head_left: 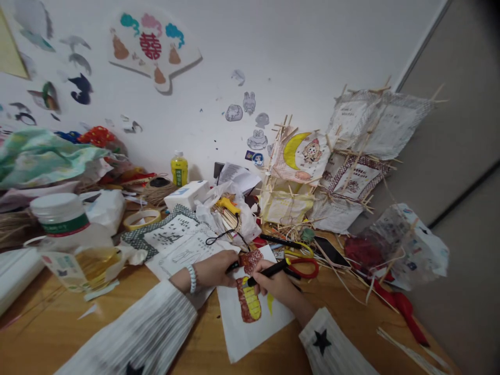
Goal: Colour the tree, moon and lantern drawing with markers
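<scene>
A white paper sheet [253,328] with a red and yellow drawing lies on the wooden table [109,333]. My right hand [275,286] grips a black marker [269,271] with its tip on the drawing. My left hand [213,268], with a bead bracelet at the wrist, presses on the paper's upper left edge, fingers curled around a small dark thing that I cannot identify. Both sleeves are white and pleated.
Red-handled scissors [304,265] and a phone [331,251] lie just right of the drawing. Paper-and-stick lanterns [344,166] stand at the back right. A plastic jar [62,219], a tape roll [141,219], a yellow bottle [179,169] and printed sheets [175,239] crowd the left.
</scene>
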Demonstrator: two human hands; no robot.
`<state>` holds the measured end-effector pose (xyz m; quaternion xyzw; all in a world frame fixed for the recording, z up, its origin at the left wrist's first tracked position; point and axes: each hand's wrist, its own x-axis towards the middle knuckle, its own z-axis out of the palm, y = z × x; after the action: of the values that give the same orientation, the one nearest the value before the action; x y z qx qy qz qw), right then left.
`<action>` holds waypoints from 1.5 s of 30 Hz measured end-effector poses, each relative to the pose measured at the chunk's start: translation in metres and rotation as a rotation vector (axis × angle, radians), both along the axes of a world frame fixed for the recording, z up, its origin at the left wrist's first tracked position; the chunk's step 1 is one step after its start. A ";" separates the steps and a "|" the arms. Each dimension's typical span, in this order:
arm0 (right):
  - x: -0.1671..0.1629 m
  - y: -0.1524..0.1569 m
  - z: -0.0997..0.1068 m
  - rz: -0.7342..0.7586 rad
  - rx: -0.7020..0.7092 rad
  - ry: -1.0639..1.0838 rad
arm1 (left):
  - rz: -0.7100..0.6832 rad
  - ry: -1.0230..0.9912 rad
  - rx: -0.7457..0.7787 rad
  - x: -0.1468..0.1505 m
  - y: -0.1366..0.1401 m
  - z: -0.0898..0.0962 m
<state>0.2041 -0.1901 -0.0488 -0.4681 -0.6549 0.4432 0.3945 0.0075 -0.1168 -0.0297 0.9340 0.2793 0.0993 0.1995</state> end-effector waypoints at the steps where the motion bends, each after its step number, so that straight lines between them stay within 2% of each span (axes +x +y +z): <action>1: 0.000 0.000 0.000 -0.003 -0.006 -0.001 | -0.002 -0.002 0.005 0.000 0.000 0.000; 29: 0.002 0.001 -0.002 -0.002 0.012 -0.023 | 0.000 0.028 -0.006 -0.001 -0.004 0.007; 39: 0.000 -0.002 0.006 0.001 -0.014 -0.040 | -0.020 0.037 0.023 -0.002 -0.003 0.005; 45: -0.001 -0.002 0.006 -0.012 -0.020 -0.031 | -0.019 0.019 -0.009 -0.002 -0.003 0.007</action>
<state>0.2034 -0.1919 -0.0428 -0.4827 -0.6537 0.4400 0.3822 0.0059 -0.1202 -0.0227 0.9365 0.2730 0.0871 0.2021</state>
